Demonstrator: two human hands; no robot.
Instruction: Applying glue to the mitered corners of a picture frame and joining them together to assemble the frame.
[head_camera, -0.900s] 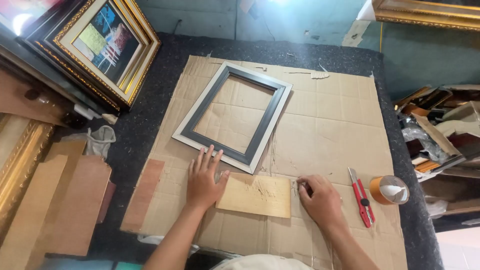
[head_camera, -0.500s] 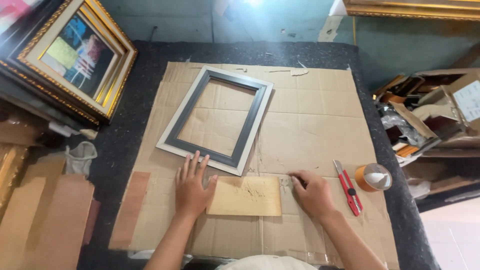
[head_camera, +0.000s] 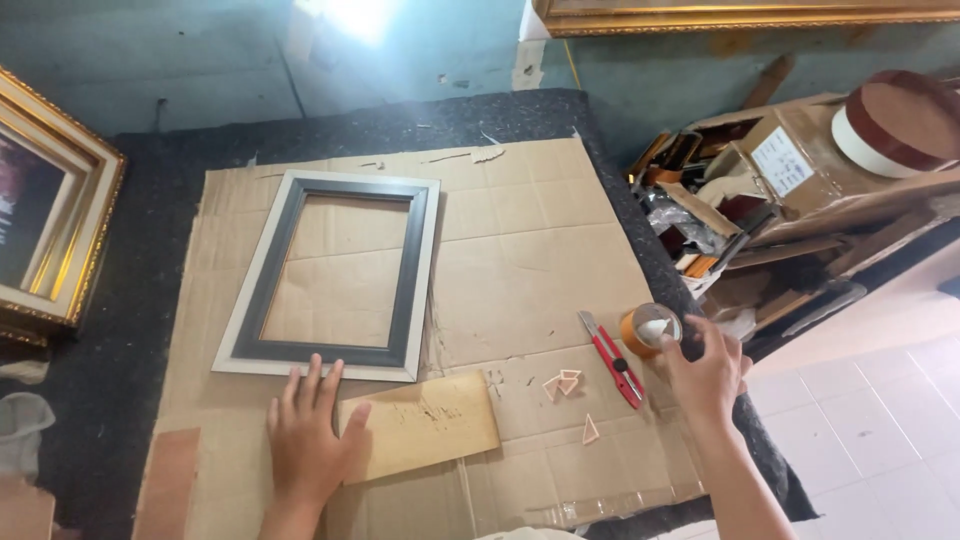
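Note:
My left hand (head_camera: 308, 432) lies flat with fingers spread on the left end of a thin wooden board (head_camera: 430, 436), just below an empty dark picture frame with a white edge (head_camera: 335, 275). My right hand (head_camera: 708, 372) reaches to the right, fingertips at an orange tape roll (head_camera: 650, 328); whether it grips the roll is unclear. A red utility knife (head_camera: 612, 359) lies beside the roll. Three small triangular offcuts (head_camera: 566, 385) rest on the cardboard sheet (head_camera: 520, 240) between my hands.
The cardboard covers a dark felt-topped table (head_camera: 150, 160). A gold framed picture (head_camera: 45, 215) leans at the left. Boxes of clutter (head_camera: 790, 190) and a round white-and-brown container (head_camera: 895, 120) stand off the right edge, above a tiled floor (head_camera: 880, 420).
My right hand left the board's right end and moved right to the tape roll. Small triangular pieces now lie where it was. The view swung to the right. My left hand stayed put.

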